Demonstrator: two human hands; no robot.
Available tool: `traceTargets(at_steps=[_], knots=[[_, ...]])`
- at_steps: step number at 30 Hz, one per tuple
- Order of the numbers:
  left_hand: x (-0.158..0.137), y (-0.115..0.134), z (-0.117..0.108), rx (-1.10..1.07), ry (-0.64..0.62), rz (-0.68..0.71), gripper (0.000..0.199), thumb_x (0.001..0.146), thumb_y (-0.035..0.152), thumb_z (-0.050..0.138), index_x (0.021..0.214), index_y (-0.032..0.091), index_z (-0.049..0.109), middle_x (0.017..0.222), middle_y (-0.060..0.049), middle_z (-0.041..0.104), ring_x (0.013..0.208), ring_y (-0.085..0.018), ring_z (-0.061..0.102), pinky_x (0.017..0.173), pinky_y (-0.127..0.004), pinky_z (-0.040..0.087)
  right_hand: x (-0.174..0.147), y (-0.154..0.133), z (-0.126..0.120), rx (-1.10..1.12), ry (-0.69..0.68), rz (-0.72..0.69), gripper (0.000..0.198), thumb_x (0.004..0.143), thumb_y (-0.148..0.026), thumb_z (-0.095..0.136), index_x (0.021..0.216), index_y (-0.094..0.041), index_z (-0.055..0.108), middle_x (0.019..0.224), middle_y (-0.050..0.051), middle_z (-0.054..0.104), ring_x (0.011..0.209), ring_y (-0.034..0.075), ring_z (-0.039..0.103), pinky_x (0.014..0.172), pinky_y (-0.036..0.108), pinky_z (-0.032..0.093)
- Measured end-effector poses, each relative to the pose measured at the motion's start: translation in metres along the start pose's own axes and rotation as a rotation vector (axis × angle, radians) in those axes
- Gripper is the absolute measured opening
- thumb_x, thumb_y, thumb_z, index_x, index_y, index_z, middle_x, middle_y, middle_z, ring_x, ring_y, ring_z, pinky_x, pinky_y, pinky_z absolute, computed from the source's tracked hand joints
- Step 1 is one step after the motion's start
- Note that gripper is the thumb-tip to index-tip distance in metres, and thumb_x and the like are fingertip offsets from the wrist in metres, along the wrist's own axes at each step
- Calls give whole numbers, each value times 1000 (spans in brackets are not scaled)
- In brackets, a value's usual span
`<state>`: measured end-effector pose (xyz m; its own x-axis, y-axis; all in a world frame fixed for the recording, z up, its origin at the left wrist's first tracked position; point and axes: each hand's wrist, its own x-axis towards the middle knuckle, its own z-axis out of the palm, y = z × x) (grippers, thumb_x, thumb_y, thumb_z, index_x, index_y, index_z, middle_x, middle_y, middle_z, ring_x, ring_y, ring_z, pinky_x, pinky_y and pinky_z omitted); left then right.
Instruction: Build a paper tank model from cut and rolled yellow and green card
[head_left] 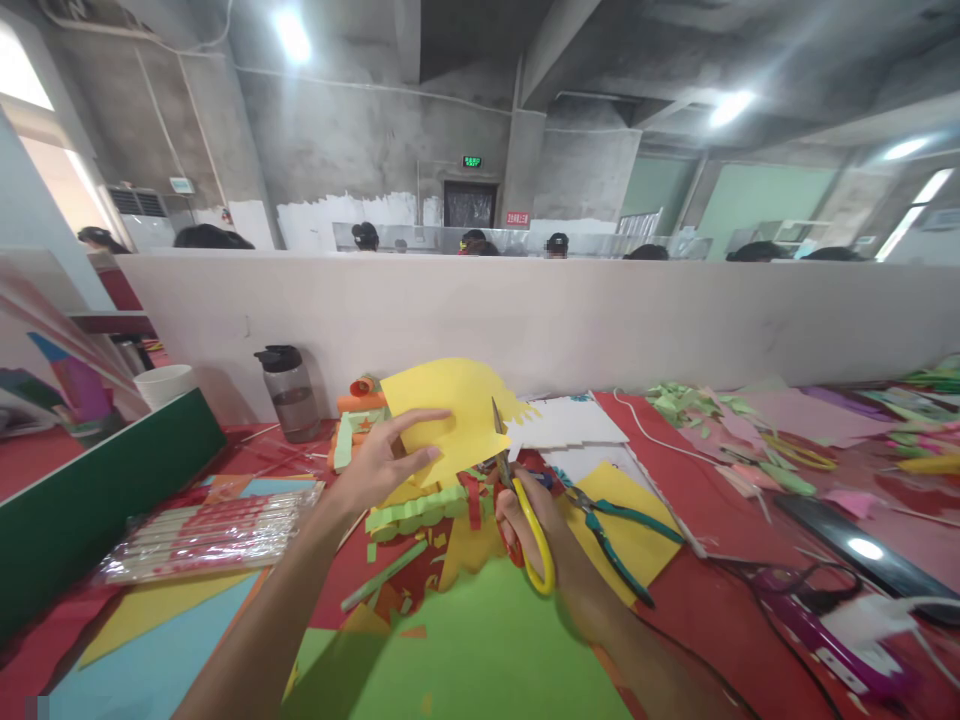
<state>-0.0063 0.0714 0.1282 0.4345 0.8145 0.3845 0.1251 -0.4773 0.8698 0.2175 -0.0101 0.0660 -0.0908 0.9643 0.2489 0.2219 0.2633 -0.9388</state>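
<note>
My left hand [375, 465] pinches a sheet of yellow paper [450, 395] between thumb and fingers, holding it up off the table. The paper's right edge is cut into jagged fringes. My right hand [536, 505] grips a pair of scissors [529, 510] with yellow and red handles. Their blades point up at the sheet's right side, where a notch shows. Below the hands lie a scalloped light-green paper strip [416, 515], a rolled green paper stick [384, 576] and small scraps. A large green sheet [465, 650] covers the near table edge.
Teal-handled pliers [637, 517] lie on yellow paper at right. Further right are a phone [862, 550], a purple power strip [840, 650] and paper scraps. At left stand a water bottle [291, 395] and a green divider [112, 500], beside plastic-wrapped sticks [217, 530]. A white partition [525, 320] runs behind.
</note>
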Motion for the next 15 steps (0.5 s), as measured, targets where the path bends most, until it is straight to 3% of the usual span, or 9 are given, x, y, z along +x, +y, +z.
traceTargets(at_steps=[2,6,11,15], knots=[[1,-3,0,-13,23,12,42,84,39,69,124,28,66,95,-5,67,55,-11,46,46,-24,34,0,-3,-2,-15,-7,14,40,93,-63,49,91,-23,50,60,-5,48,49,12,43,47,23,36],[5,-11,0,-54,122,34,45,83,39,70,125,24,63,84,-3,66,58,-12,49,50,-23,37,2,-7,-4,1,-49,15,41,94,-64,45,98,-23,52,59,-5,47,47,12,42,45,23,35],[10,-13,2,-234,301,57,57,78,41,76,128,22,55,106,-7,70,82,-19,66,72,-30,52,1,-3,3,36,-75,29,45,94,-64,46,106,-22,53,57,-8,43,43,10,37,43,22,35],[11,-9,11,-393,390,-9,61,78,43,76,129,20,52,102,-8,73,90,-22,69,80,-34,54,3,5,11,48,-46,21,51,91,-69,46,106,-21,54,57,-8,41,39,8,35,39,21,32]])
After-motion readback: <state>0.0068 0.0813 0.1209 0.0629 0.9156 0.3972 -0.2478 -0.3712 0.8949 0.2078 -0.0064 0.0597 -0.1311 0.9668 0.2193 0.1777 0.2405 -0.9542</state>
